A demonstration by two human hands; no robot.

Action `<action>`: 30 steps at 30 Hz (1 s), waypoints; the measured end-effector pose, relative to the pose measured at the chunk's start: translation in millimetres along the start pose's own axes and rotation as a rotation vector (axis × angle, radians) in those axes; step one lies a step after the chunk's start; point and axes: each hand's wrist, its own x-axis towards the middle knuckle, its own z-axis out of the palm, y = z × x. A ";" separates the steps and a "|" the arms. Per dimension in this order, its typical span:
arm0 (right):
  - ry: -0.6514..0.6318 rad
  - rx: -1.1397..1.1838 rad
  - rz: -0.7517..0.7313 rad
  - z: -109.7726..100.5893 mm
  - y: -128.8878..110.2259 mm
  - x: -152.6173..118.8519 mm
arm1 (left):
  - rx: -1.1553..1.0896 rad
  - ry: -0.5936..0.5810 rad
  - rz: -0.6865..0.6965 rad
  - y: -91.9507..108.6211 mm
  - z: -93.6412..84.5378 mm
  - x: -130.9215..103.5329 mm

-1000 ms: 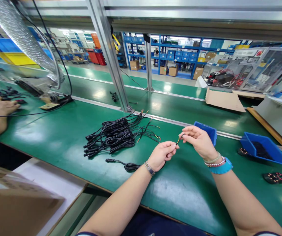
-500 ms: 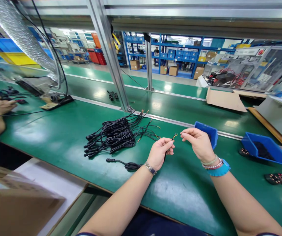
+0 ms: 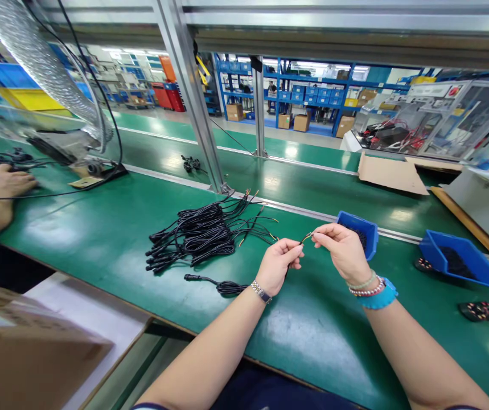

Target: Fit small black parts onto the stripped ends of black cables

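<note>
My left hand (image 3: 279, 265) pinches a black cable near its end, where thin coloured wires (image 3: 306, 238) stick out. The fingertips of my right hand (image 3: 343, 250) are closed at the tips of those wires; whether they also hold a small part is too small to tell. Left of my left wrist lies a coiled black cable (image 3: 229, 288) with a round connector. Behind it, a pile of black cables (image 3: 205, 233) rests on the green table (image 3: 111, 239), with bare wire ends toward the back right.
Blue bins (image 3: 372, 236) (image 3: 457, 259) with dark parts stand at the right. Round dark parts (image 3: 487, 313) lie near the right edge. Another person's hand (image 3: 5, 185) works at the far left beside a metal duct (image 3: 52, 62). A metal post (image 3: 193, 97) rises behind the cables.
My right hand has moved slightly left, so its fingertips now meet the wire tips. The other person's hand has shifted right, and the dark bundle on the conveyor has slid left.
</note>
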 end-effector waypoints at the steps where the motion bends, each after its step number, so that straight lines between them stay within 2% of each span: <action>1: 0.002 0.006 0.003 0.0 0.0 0.0 | 0.000 0.002 0.004 -0.1 0.0 0.0; 16: -0.050 0.107 0.092 3.2 1.3 -1.3 | 0.045 0.002 0.026 -0.5 0.0 -0.1; 22: -0.074 -0.016 0.122 8.6 -1.5 -6.7 | 0.252 0.064 0.156 -8.3 -2.0 1.6; 26: -0.234 -0.013 0.151 -5.7 -4.8 -3.5 | 0.304 0.028 0.221 -5.8 0.3 -0.9; 28: -0.257 -0.019 0.131 -10.2 1.7 7.5 | 0.282 -0.011 0.255 -0.7 3.5 -4.1; 30: -0.277 -0.138 0.100 -3.8 14.6 22.8 | 0.274 -0.061 0.297 4.2 7.5 -8.2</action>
